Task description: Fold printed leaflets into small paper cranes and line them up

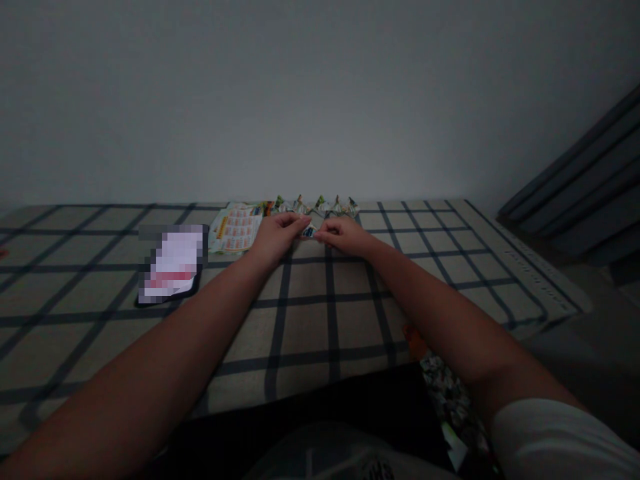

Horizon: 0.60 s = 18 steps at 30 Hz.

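Observation:
At the far side of the checked tablecloth, my left hand (278, 235) and my right hand (345, 236) are close together. Between their fingertips is a small folded piece of printed paper (308, 232), dark blue and white on the visible part. The left thumb and fingers pinch its left end; the right fingers are curled at its right end. Just behind the hands stand several small crumpled or folded printed paper shapes (339, 207). Beside my left hand lies a stack of printed paper sheets (235, 228) with rows of reddish blocks.
A phone (175, 263) with a lit, blurred-out screen lies left of my left forearm. The checked tablecloth (305, 313) reaches back to a grey wall (320, 100). Dark folded fabric (590, 160) hangs at the right. Near my right elbow are an orange item (415, 343) and a patterned pile (450, 393).

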Available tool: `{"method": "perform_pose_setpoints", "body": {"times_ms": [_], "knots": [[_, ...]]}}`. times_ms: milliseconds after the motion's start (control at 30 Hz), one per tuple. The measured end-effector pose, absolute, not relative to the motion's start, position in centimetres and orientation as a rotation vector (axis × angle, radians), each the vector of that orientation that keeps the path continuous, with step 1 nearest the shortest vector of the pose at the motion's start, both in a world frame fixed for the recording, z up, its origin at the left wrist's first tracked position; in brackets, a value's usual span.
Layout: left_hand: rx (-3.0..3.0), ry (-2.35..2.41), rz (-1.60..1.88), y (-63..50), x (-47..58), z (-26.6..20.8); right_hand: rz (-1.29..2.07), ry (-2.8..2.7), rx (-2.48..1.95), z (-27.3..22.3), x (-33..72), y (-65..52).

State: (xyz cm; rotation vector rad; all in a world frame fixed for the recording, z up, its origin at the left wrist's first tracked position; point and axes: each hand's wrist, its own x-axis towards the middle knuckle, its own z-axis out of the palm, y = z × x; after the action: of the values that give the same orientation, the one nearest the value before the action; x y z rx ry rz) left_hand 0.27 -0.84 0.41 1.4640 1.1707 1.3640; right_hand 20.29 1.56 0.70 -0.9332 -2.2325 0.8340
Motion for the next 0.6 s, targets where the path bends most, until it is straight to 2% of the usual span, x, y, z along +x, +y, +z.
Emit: {"method": "perform_pose_setpoints", "body": {"times_ms": [433, 600], "knots": [[1.472, 1.166, 1.37, -1.2, 0.4, 1.0, 0.875, -2.2, -0.863, 0.2, 20.3, 1.8], [1.3, 1.132, 1.426, -0.4, 0.4, 0.2, 0.885, -2.215, -0.862, 0.5, 20.3, 1.6]]}}
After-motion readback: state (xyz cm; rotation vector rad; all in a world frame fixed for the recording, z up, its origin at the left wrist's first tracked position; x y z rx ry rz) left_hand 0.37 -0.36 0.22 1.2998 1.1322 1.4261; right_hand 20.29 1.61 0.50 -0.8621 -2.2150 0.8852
